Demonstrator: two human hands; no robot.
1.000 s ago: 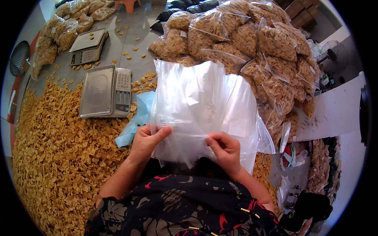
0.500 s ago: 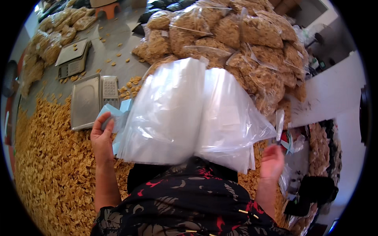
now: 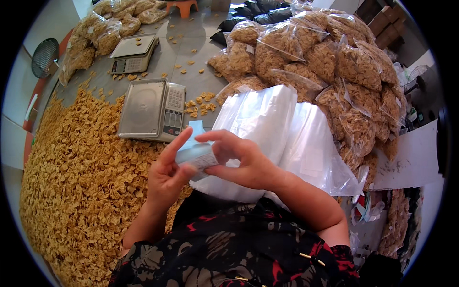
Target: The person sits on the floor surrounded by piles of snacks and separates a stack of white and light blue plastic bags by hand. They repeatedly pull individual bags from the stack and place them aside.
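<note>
My left hand holds a folded strip of light-blue labels, thumb on its near side and index finger raised along its edge. From the right my right hand reaches over to the same strip, its thumb at the printed lower right edge and its fingers curled above. Whether a single label is between those fingertips I cannot make out. Under and beyond the right hand lie two stacks of clear plastic bags, a left stack and a right stack, on and in front of my lap.
Loose golden-brown dried flakes are heaped at left. A near scale and a far scale stand behind them. Filled clear bags are piled at back right, black bags beyond. An orange stool stands at the far edge.
My right hand has come from the far right of the plastic bags across to the label strip. My left hand has brought the strip in front of me. The whole view has shifted.
</note>
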